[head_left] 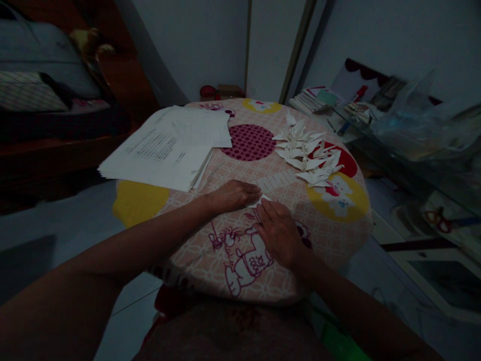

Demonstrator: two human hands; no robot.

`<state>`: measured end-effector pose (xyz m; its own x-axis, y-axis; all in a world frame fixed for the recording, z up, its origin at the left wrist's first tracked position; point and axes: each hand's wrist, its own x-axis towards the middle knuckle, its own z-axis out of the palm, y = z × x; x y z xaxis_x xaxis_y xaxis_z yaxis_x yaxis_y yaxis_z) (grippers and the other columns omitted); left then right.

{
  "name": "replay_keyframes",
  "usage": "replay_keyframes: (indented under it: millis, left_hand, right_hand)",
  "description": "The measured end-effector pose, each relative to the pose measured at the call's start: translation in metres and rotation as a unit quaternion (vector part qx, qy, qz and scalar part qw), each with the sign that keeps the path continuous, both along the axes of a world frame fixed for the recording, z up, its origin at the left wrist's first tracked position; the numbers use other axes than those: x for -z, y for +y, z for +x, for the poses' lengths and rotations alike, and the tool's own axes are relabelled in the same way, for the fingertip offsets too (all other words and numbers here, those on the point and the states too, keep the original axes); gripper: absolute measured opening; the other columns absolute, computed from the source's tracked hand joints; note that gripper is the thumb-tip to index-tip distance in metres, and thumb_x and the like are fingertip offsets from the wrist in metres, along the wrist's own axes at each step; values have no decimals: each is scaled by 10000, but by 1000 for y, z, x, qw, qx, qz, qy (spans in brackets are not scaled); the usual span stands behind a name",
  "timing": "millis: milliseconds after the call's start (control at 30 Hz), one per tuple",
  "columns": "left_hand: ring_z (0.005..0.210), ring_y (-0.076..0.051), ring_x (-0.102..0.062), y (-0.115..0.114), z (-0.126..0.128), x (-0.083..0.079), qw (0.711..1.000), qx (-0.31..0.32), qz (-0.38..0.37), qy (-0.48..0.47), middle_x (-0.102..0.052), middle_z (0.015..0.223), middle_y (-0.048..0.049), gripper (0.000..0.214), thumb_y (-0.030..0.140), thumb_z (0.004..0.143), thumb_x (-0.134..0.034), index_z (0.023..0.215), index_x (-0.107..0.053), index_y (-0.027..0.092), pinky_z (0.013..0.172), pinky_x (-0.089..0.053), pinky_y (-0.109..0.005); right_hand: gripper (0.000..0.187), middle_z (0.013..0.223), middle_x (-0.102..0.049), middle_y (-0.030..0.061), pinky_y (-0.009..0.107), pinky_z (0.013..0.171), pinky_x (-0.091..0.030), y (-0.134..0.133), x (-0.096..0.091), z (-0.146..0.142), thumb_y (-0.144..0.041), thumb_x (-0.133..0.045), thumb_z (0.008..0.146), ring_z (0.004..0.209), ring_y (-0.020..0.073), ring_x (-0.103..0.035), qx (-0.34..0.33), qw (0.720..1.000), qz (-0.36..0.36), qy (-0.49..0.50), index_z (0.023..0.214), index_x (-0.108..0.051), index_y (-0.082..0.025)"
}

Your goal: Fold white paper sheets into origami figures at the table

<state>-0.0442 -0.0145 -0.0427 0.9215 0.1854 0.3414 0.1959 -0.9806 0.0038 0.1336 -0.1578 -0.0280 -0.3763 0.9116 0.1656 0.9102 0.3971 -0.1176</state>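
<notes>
A small white piece of paper [259, 201] lies on the round table [210, 281] with its pink patterned cloth, mostly hidden under my hands. My left hand [233, 194] rests on its left part, fingers together and curled down onto it. My right hand [278, 231] lies flat over its right part, fingers stretched out and pressing down. Only a thin white edge of the paper shows between the two hands.
A stack of printed white sheets [165, 148] covers the table's far left. Several folded white paper shapes [310, 153] lie in a heap at the far right. A cluttered glass-topped shelf [406, 135] stands to the right, a dark bed [45, 85] to the left.
</notes>
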Motion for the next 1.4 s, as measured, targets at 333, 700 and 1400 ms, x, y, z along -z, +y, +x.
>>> replay_keyframes:
  millis: [333,700,1400]
  left_hand:
    - [1141,-226,-703,1,0,3,1000,-14,-7,-2,-752,1188,-107,246,122,928,-563,1110,-724,165,935,-605,-360]
    - [1153,-249,-698,-1,-1,0,998,-20,-62,-11,-739,1212,-139,279,116,916,-560,1133,-732,151,952,-602,-388]
    - [1218,-221,-659,7,-15,-2,999,-1,-37,8,-702,1295,-138,294,158,953,-559,1213,-697,152,1085,-518,-386]
  right_hand:
    - [504,1507,-503,248,539,1188,-358,15,7,4,-323,-487,989,1412,353,-450,19,999,-29,19,1401,-549,-40]
    - [612,1529,-482,245,537,1211,-329,8,20,24,-421,-518,997,1464,352,-395,-18,1000,-17,-13,1483,-474,-52]
    - [650,1593,-375,269,499,1236,-299,25,14,0,-414,-520,1005,1504,353,-333,-19,998,-47,23,1487,-438,15]
